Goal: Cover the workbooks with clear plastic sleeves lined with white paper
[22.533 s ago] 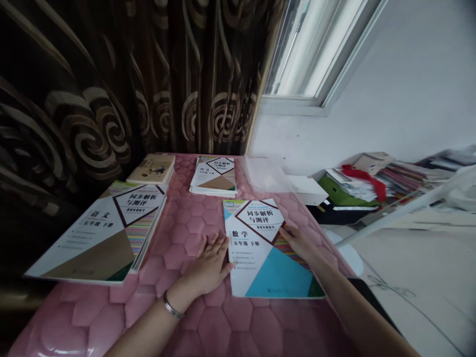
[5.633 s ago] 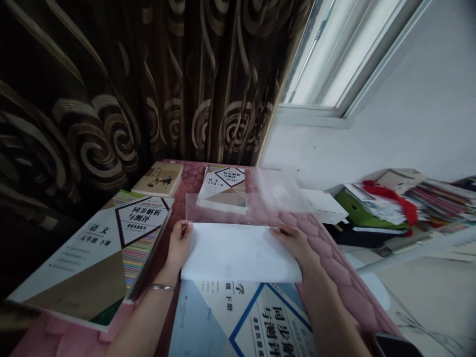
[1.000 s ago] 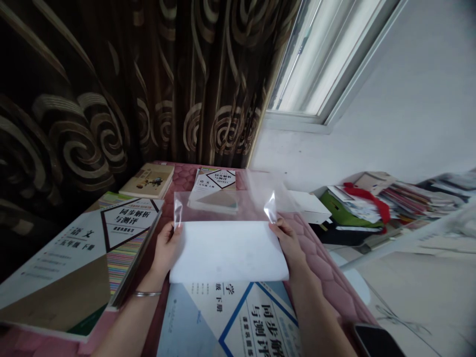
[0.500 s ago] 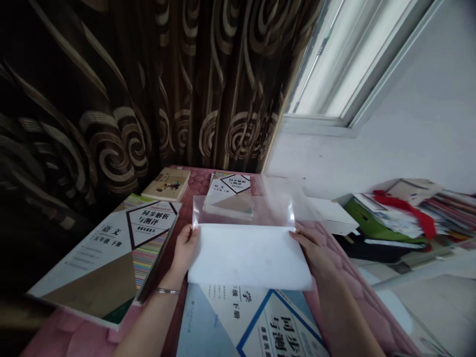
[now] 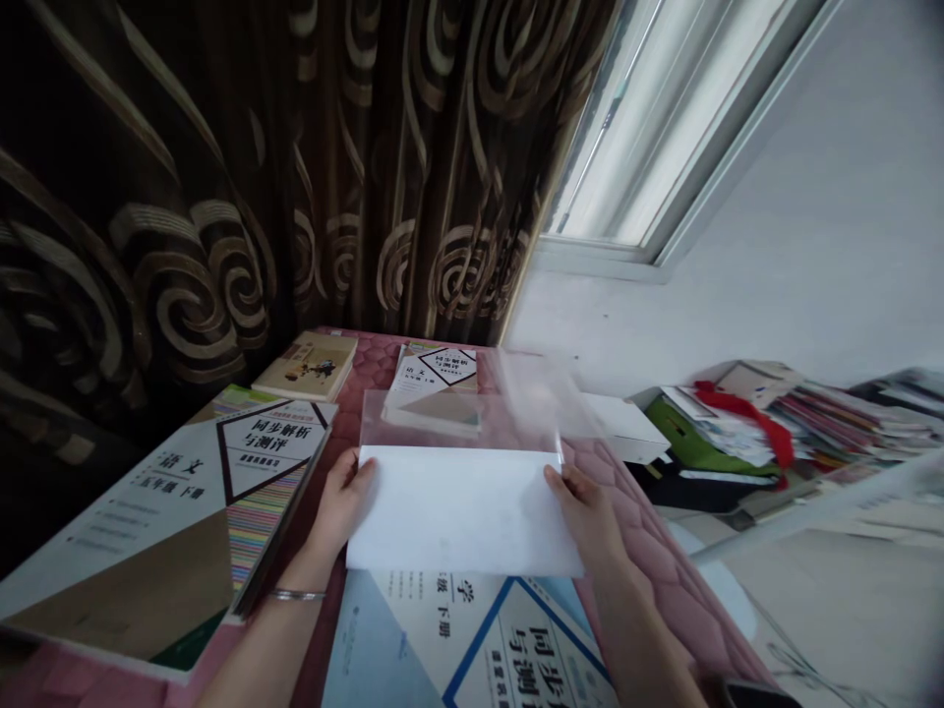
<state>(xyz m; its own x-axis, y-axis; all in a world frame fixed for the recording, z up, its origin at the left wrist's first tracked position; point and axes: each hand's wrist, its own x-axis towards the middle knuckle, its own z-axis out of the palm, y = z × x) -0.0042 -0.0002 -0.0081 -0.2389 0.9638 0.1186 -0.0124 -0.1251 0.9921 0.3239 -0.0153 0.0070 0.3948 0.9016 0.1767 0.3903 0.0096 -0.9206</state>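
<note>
My left hand (image 5: 340, 503) pinches the left edge of a clear plastic book cover (image 5: 413, 418) with a white sheet (image 5: 461, 511) on its near part. At the right edge, my right hand (image 5: 586, 511) grips the same cover between thumb and fingers. The cover is stretched flat between both hands, its clear strip pointing away from me. Below it lies a blue and white workbook (image 5: 413, 639), whose upper part is hidden by the white sheet. Another piece of clear film (image 5: 535, 388) lies just beyond the cover's right corner.
A larger workbook (image 5: 169, 531) lies at the left, with a tan book (image 5: 308, 366) behind it. Beyond the cover is a smaller workbook (image 5: 435, 379). Pink quilted cloth (image 5: 649, 580) covers the table. A white box (image 5: 623, 428) and piled books (image 5: 833, 418) are at the right.
The whole view has shifted, so the table and books appear further left. Both hands keep their hold on the cover, and the white sheet looks more level along its near edge.
</note>
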